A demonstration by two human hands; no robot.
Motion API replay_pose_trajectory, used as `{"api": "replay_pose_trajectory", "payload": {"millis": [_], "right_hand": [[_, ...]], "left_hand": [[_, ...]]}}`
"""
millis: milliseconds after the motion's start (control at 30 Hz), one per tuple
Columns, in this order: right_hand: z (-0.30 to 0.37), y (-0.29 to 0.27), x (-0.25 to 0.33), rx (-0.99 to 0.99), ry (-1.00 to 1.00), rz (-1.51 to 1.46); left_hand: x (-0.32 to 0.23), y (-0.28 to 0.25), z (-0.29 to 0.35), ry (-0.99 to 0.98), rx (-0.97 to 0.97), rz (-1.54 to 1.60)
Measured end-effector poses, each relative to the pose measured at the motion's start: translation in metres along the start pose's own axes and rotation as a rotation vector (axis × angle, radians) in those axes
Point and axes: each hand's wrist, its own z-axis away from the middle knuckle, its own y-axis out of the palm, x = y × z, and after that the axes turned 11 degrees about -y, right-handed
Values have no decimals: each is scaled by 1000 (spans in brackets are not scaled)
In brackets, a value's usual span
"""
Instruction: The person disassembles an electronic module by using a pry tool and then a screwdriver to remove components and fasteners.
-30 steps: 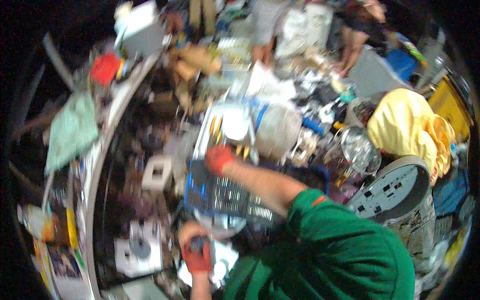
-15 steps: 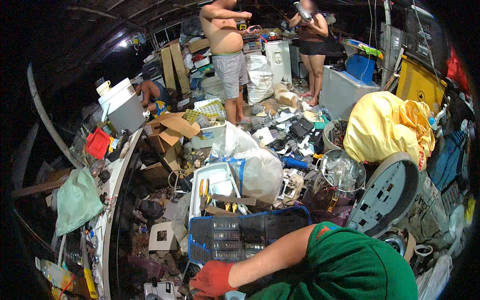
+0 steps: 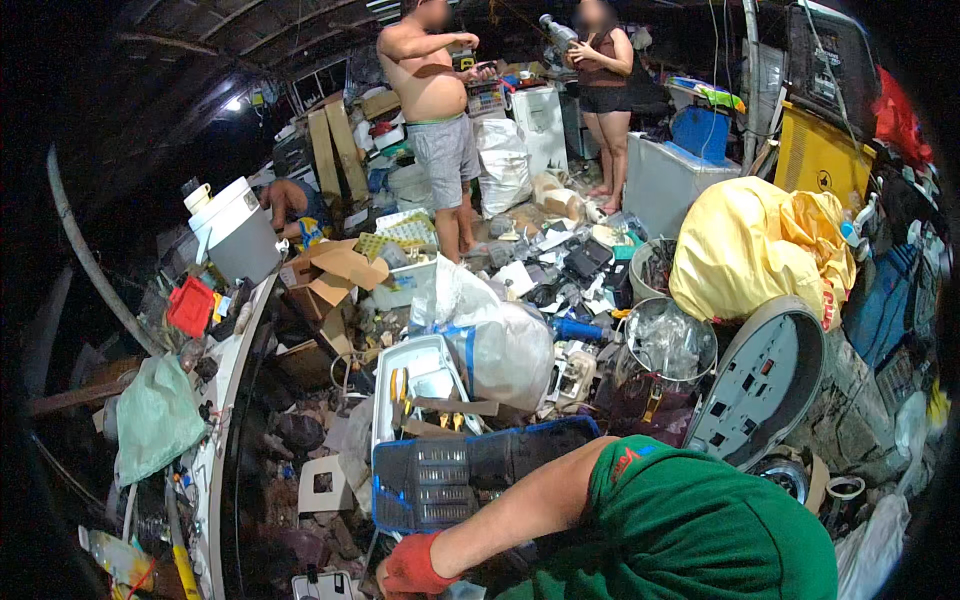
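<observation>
blue plastic crate (image 3: 470,480), dark circuit boards stacked inside, amid floor clutter

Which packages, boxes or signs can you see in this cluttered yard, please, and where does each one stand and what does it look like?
Open brown cardboard box: left of centre, flaps spread.
Flat brown cardboard sheets: leaning upright at the back left.
Yellow metal panel: far right, bearing a small dark round mark.
Large yellow plastic sack: right of centre, bulging.
White plastic sack with blue stripe: centre, knotted.
Blue plastic crate: near the red-gloved hand, holding grey parts.
</observation>
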Motion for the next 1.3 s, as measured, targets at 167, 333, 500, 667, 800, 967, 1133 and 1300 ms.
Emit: {"api": "replay_pose_trajectory", "payload": {"millis": [167,333,500,667,800,967,1133,1300], "right_hand": [[53,-44,32,-199,52,-670],[53,-52,37,-275,-121,41],[51,-42,51,-417,180,-312],[59,-47,30,-346,-290,90],[59,-39,25,-425,-380,210],[61,-52,51,-230,32,72],[62,-50,33,-248,-328,373],[70,-57,56,-261,-42,65]], "left_hand": [[2,-7,6,-101,66,-193],[13,0,9,-282,133,436],[29,6,7,-242,130,787],[13,-2,3,-2,-25,207],[-8,-6,-2,-13,-17,203],[-14,-9,0,-271,170,753],[-18,-5,-7,-318,218,957],[-14,-8,-4,-331,210,995]]}}
